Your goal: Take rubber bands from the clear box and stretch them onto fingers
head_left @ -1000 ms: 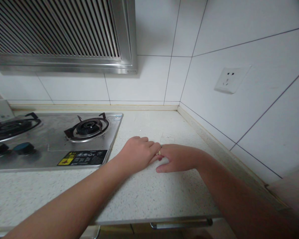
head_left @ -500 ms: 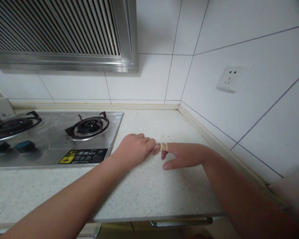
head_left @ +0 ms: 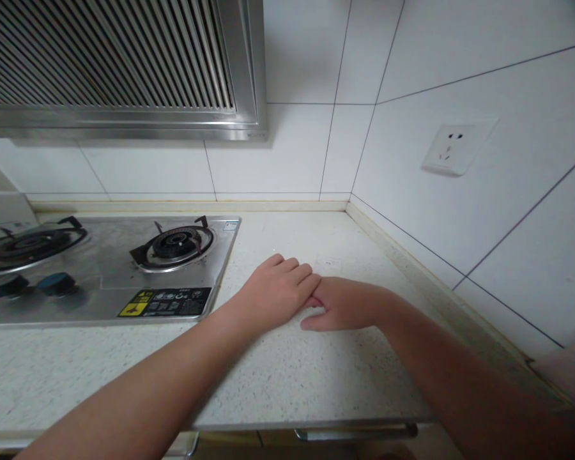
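Note:
My left hand (head_left: 285, 286) is closed over the outstretched finger of my right hand (head_left: 342, 303), its knuckles upward. The two hands meet above the pale speckled countertop (head_left: 287, 377), right of the stove. My right hand points left with the palm down, its thumb held apart below. The pale yellow bands on the right finger are out of sight under my left fingers. Some of the right fingertips are covered too.
A steel gas stove (head_left: 112, 275) with two burners and dark knobs lies on the left. Above it hangs a range hood (head_left: 172, 121). A white socket (head_left: 455, 150) is on the tiled right wall. A drawer handle (head_left: 354, 433) runs below the counter's front edge.
My left hand has slid right along the right finger, up toward its knuckles, covering the two yellow bands that showed before. The view has shifted slightly.

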Tool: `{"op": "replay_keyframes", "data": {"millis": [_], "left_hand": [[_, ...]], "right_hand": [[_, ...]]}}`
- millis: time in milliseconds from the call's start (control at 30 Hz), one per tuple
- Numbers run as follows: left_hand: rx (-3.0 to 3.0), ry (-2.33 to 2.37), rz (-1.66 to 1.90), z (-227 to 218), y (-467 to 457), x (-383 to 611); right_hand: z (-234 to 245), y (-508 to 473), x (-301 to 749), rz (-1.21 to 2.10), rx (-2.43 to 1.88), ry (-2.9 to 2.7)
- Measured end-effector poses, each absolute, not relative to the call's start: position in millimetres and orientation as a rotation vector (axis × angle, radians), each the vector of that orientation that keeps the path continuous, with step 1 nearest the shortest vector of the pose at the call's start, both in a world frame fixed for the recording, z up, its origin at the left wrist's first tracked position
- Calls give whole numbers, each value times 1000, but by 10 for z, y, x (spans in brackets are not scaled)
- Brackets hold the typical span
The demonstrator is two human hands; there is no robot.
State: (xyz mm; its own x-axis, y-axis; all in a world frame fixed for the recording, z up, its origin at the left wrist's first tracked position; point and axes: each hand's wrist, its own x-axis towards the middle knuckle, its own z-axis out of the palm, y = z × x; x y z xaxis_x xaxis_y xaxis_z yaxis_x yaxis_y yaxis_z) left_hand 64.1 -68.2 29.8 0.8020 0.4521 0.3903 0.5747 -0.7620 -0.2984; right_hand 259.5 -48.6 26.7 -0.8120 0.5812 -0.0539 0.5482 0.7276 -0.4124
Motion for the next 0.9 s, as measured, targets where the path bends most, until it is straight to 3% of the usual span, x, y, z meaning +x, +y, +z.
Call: {"op": "replay_keyframes", "data": {"millis": [500, 900], "left_hand": [[-2626, -831, -442, 247, -670, 598], [-2592, -887, -442, 245, -702, 660]], "right_hand": [[374, -448, 2680, 808, -1101, -2879], [360, -475, 2586, 944, -992, -2829]]}}
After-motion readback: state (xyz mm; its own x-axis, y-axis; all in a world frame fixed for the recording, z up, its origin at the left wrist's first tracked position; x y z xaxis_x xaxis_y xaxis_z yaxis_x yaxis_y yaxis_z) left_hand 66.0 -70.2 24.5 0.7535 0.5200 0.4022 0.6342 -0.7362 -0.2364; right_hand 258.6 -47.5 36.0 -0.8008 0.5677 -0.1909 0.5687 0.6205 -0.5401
